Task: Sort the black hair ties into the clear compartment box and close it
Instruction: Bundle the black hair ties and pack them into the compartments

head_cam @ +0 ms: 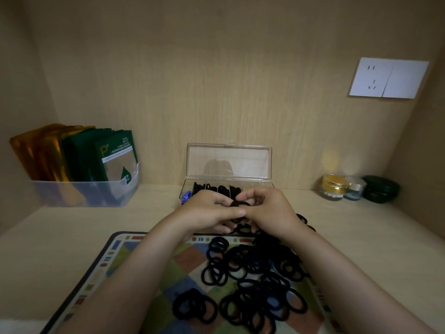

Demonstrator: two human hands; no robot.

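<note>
Large "P" on front green sachet (115, 157); smaller print illegible.

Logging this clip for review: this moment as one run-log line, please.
left hand + right hand: pinching one hair tie | clear box: lid open, partly filled | loose ties: many on mat

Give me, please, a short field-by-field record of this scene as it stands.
left hand: pinches one hair tie, just in front of the box
right hand: pinches the same hair tie
compartment box: lid open and standing up; several compartments hold black ties
loose hair ties: large unsorted pile on the patterned mat
task state: sorting underway; box not yet closed
</note>
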